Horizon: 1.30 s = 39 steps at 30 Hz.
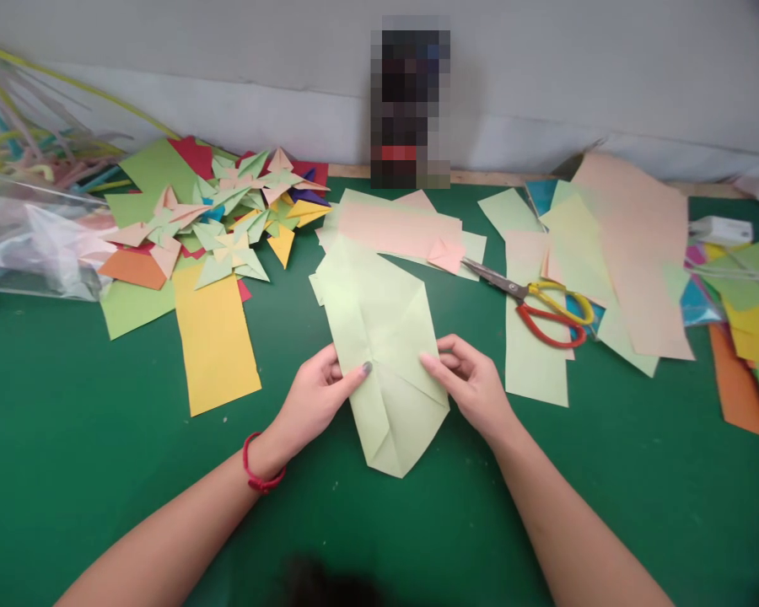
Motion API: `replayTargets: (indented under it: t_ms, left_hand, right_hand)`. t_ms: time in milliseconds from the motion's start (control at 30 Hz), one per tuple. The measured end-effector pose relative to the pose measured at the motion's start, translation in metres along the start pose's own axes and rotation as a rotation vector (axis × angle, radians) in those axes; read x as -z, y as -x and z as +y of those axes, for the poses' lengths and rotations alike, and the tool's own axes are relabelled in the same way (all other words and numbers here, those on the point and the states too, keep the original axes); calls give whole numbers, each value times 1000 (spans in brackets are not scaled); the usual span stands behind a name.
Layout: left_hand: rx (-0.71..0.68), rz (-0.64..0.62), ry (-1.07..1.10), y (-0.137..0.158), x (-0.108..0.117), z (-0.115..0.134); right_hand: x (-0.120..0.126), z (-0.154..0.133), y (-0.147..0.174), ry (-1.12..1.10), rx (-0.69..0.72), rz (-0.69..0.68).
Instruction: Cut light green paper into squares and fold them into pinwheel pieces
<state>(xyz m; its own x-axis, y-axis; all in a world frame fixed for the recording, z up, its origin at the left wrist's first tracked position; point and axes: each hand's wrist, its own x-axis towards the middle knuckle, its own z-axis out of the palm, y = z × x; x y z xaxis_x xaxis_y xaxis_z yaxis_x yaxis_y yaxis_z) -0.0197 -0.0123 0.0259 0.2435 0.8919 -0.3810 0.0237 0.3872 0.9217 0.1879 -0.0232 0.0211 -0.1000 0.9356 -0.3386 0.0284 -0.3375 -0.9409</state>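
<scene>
Left hand: I have the left hand (pixel 316 384) pinching the left edge of the sheet (pixel 401 337), thumb on top.
Right hand: I have the right hand (pixel 471 379) pinching the right edge, thumb on top, too.
Sheet: It is pale green with creases, between both hands; I can't tell if it touches the worktop (pixel 114 430).
Scissors (pixel 555 314): I see them right of the sheet, lying open on paper.
Stars (pixel 233 250): They are piled on the left, behind the yellow strip (pixel 218 341).
</scene>
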Motion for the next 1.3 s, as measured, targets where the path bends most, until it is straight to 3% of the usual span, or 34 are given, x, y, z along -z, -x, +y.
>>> replayTargets:
  t_ms: [200, 433, 533, 800, 933, 1033, 1100, 1167, 1233, 1300]
  left_hand:
    - [10, -20, 1, 0, 1, 0]
    - [65, -163, 78, -1, 1, 1]
    - [70, -143, 55, 0, 1, 5]
    - [55, -61, -120, -1, 3, 9]
    - [10, 19, -378, -5, 10, 10]
    - [-5, -28, -521, -8, 18, 11]
    - [-56, -33, -541, -10, 23, 10]
    - [-181, 89, -557, -10, 26, 8]
    - [-392, 269, -641, -10, 27, 6]
    - [-639, 349, -791, -8, 25, 3]
  right_hand:
    - [0, 1, 0, 17, 22, 4]
    - [2, -3, 0, 4, 36, -10]
    - [2, -2, 0, 45, 43, 13]
    - [0, -2, -5, -49, 42, 83]
    - [1, -1, -5, -115, 63, 116]
    - [4, 1, -5, -131, 77, 181]
    - [7, 2, -5, -118, 74, 233]
    - [8, 1, -6, -110, 66, 261]
    - [7, 1, -7, -122, 72, 289]
    - [6, 2, -8, -139, 84, 332]
